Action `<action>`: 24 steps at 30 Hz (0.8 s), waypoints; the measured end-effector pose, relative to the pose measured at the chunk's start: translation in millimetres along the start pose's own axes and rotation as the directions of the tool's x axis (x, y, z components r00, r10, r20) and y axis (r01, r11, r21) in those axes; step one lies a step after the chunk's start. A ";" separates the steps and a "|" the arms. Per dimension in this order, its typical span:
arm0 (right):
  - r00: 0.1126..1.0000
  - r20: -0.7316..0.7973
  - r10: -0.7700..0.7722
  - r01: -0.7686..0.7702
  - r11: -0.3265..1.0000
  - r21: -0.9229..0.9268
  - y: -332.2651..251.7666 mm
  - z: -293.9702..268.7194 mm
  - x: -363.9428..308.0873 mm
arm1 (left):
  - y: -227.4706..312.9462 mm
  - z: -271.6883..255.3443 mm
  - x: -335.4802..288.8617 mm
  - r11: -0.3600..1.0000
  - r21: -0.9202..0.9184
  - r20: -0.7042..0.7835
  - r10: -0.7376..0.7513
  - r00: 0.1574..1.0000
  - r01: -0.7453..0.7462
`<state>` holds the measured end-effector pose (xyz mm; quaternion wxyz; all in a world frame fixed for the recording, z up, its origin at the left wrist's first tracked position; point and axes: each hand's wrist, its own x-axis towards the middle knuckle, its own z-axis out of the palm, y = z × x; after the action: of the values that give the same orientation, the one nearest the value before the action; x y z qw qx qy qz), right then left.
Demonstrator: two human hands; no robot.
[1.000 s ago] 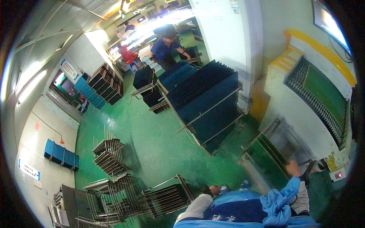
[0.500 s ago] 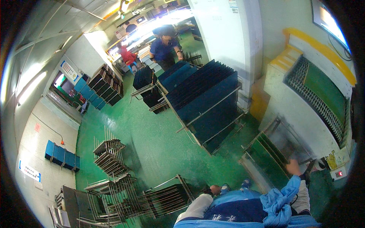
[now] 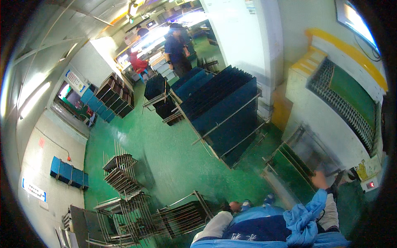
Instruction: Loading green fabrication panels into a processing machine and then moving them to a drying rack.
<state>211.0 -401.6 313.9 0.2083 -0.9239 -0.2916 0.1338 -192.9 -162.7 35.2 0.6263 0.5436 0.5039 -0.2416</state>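
Observation:
My right hand [image 3: 319, 181] is at the near right edge of a small rack of green panels [image 3: 294, 160], low in front of me on the right. It seems to touch the edge there, but its fingers are too blurred to make out a grip. My left hand [image 3: 235, 206] shows small and dark-cuffed just beyond my blue garment, close to the end of a low metal rack [image 3: 182, 219]. Its fingers are not distinct, and I see nothing in it. Light blue cloth is bunched around my right forearm.
Ahead stands a large rack of dark blue panels [image 3: 225, 118]. A white machine with a roller bed [image 3: 343, 109] lies to the right. Metal racks [image 3: 120, 171] stand on the left of the green floor [image 3: 173, 157]. A co-worker [image 3: 178, 53] is beyond the panels.
The co-worker behind the blue panels has straightened up from leaning over them and turned aside. My view shifts slightly; both my hands stay nearly where they were.

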 end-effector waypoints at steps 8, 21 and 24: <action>0.981 0.124 0.150 -0.148 0.989 -0.024 26.8 17.4 11.0 | 21.0 -0.5 -40.4 0.997 -0.078 -0.033 0.027 0.999 -0.029; 0.986 0.125 0.113 -0.108 0.993 -0.051 15.9 10.0 7.2 | -19.0 -2.5 1.3 0.787 0.249 0.069 0.567 0.821 -0.565; 0.999 -0.039 0.010 -0.016 0.990 -0.139 46.4 22.8 3.3 | 7.3 -2.6 -10.3 0.705 0.505 0.191 0.470 0.862 -0.497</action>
<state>227.6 -427.1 272.0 0.1480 -0.9404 -0.2902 0.0970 -191.5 -160.8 47.9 0.5009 0.8037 0.2401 -0.2132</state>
